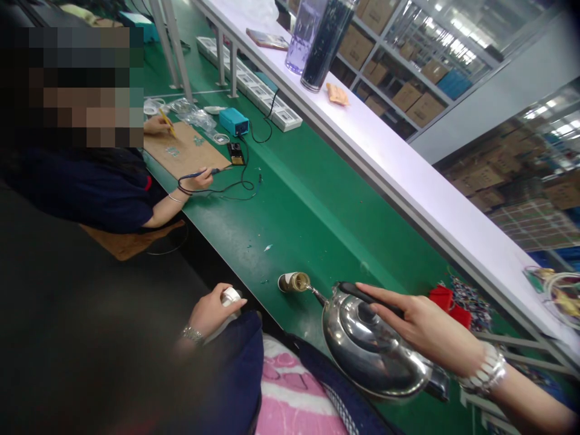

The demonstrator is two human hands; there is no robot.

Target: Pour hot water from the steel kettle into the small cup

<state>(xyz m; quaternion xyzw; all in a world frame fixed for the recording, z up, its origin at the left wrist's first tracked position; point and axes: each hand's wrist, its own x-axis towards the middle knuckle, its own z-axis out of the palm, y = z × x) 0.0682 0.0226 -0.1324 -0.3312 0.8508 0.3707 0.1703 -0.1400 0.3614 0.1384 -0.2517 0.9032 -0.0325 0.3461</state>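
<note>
Kettle (376,356) is hanging beneath the right hand (426,329), which is curling nearly closed around its handle (348,290) and pointing its spout (319,296) at a jar (286,282) between both hands. The left hand (211,311), half curled, is pinching a white lid (231,295). The kettle is hiding part of the tabletop (312,232). Red bins (441,297) and wires (471,299) are lying just beyond the right hand. Farther ahead of the left, a co-worker's hand (202,180) is working beside a brown board (199,158).
</note>
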